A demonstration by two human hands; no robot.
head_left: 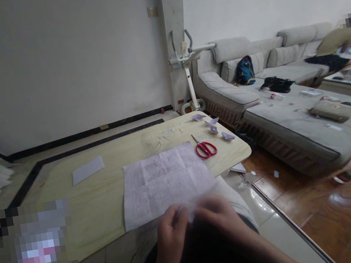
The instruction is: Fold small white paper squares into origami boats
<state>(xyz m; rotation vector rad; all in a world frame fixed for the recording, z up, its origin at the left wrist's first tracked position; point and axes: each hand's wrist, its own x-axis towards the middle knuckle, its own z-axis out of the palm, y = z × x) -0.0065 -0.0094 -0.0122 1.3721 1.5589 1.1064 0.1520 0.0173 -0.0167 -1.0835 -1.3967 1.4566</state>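
Note:
A large sheet of paper (166,180) with faint print lies on the pale wooden table (106,201), its near edge hanging over towards me. My left hand (170,235) and my right hand (222,218) are close together at that near edge, fingers pinched on the paper. The spot between the hands is blurred. Red-handled scissors (205,148) lie on the table just right of the sheet, apart from both hands. Several small folded paper pieces (213,125) sit at the table's far right corner.
A blank paper sheet (87,169) lies on the table's left part. A grey sofa (258,104) with bags stands at right, with another person (339,48) seated at its far end. A white exercise machine (188,71) stands by the wall. Scraps lie on the floor.

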